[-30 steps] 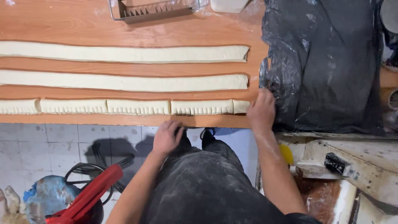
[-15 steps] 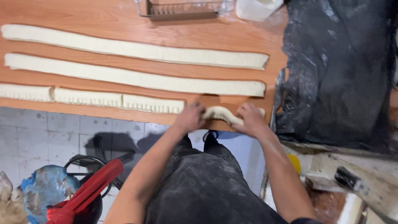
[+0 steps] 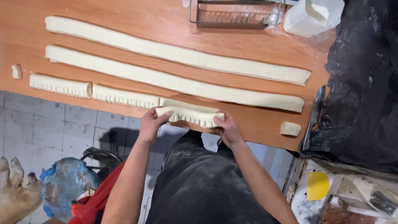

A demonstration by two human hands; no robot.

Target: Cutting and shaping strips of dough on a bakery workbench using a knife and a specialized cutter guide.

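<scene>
**Both hands on a ridged piece of dough at the table edge**

Fingers first: the left hand point(image 3: 150, 123) has its fingers curled over the left end of a short dough piece point(image 3: 190, 116), and the right hand point(image 3: 226, 129) grips the right end the same way, thumb on top. So both hands are closed around that one piece, one at each end, holding it right at the near edge of the wooden table point(image 3: 124, 16). The piece has a row of little ridges along its lower side.

Just to the left, in the same row, lie two more cut pieces point(image 3: 124, 98) with the same ridges, laid end to end. Behind them are two long dough strips point(image 3: 174, 83) running across the table, side by side but apart. A small dough offcut point(image 3: 290, 128) sits near the right edge, and another tiny scrap point(image 3: 16, 71) is far left.

Up top there's a metal wire rack point(image 3: 234, 14) and a white plastic tub point(image 3: 313, 16). Black plastic sheeting point(image 3: 365, 83) covers the right side.
</scene>
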